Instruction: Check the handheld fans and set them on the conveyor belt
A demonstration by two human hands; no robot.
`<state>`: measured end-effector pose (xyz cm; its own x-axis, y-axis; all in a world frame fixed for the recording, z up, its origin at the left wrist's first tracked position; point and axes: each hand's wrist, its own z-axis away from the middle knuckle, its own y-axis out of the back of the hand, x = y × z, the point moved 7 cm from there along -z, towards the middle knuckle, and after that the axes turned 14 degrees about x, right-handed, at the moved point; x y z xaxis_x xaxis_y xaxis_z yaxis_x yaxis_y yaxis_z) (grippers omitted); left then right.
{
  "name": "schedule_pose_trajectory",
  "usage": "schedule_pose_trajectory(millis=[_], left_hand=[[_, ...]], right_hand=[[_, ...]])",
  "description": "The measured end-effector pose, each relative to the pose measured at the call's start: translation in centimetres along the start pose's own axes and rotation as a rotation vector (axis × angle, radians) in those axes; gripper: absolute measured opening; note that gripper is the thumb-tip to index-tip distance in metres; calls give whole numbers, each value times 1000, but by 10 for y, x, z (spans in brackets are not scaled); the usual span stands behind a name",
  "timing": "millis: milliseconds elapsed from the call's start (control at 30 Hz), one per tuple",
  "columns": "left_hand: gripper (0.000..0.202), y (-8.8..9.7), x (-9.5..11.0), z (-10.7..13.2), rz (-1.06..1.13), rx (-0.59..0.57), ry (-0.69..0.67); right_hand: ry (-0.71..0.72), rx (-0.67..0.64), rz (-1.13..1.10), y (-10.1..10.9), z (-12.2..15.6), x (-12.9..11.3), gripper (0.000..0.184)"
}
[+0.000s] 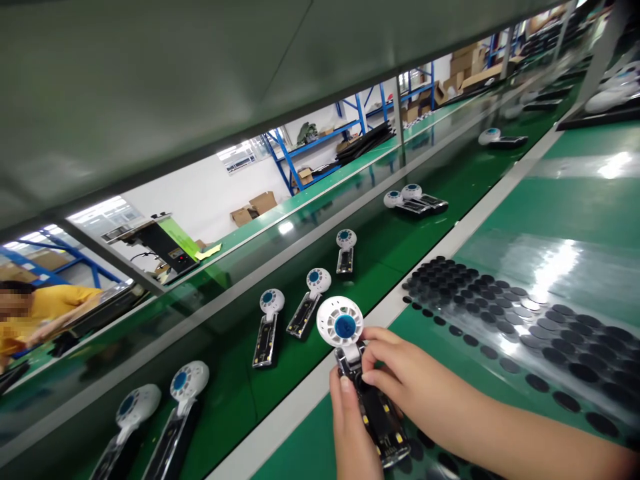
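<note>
We hold the white handheld fan (340, 322) in front of us, its black handle (379, 420) pointing down and toward us, our right hand (413, 377) closed near the fan's neck and our left hand (350, 433) closed on the handle's near side.

The single head-worn camera looks forward and down from above the line, its frame tilted sideways so that the green conveyor belt (380, 260) runs diagonally from lower left to upper right. It is nearest the left hand (353, 433) and right hand (405, 380), which enter from the bottom and right edges with a white-headed device (340, 321) close under the lens. A grey overhead panel (125, 87) fills the upper left. Beneath it, the view reaches across the line to blue storage racks (320, 141) and, at the left edge, a co-worker in a yellow shirt (45, 313), well away.
</note>
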<state>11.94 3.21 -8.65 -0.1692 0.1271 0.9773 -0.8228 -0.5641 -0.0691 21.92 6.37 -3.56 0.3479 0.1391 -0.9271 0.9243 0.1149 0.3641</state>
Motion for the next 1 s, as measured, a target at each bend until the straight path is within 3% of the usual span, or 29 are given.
schedule_pose_trajectory(millis=[300, 600, 733, 833, 1000], left_hand=[[27, 1, 2, 2, -8, 41, -5], [38, 1, -8, -6, 45, -51, -13], [45, 3, -23, -11, 111, -63, 114], [44, -4, -28, -11, 253, -149, 172], [40, -10, -26, -8, 325, -206, 173]], right_hand=[[-2, 30, 48, 0, 2, -1, 20], [89, 199, 193, 0, 11, 3, 14], [-167, 179, -99, 0, 8, 31, 40], [-322, 191, -301, 5, 9, 59, 35], [-286, 207, -321, 13, 13, 75, 31]])
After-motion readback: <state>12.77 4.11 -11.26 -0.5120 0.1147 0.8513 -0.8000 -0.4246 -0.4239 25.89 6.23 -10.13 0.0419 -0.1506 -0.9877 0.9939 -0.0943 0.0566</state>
